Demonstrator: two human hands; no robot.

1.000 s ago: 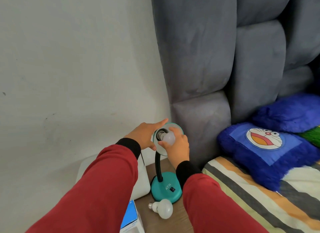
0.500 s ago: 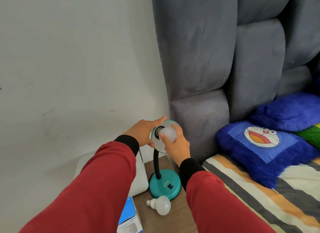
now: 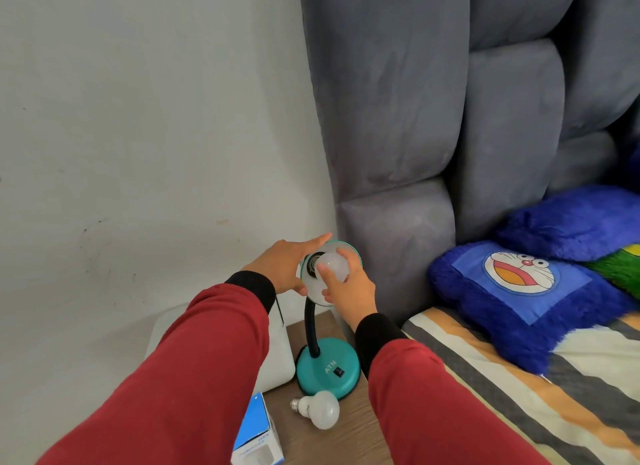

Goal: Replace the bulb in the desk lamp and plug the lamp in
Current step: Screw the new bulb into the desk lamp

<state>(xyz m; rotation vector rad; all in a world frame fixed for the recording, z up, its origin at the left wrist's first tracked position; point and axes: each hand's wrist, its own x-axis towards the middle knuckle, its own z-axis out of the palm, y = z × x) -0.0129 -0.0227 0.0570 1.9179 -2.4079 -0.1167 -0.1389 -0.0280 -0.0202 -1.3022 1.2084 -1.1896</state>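
At the lamp's shade [image 3: 341,256], our left hand [image 3: 282,269] braces the rim so our right hand [image 3: 349,291] can twist the bulb [image 3: 334,265] gripped at the socket; seating depth unclear, probably partway.

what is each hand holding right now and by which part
The right hand pinches the bulb by its round glass end at the socket. The left hand steadies the lamp shade by its rim and back.

A home bedroom: a grey padded headboard [image 3: 398,101] rises behind a bed with a striped sheet [image 3: 519,395] and plush blue cartoon pillows [image 3: 519,291], beside a small wooden nightstand [image 3: 346,437].
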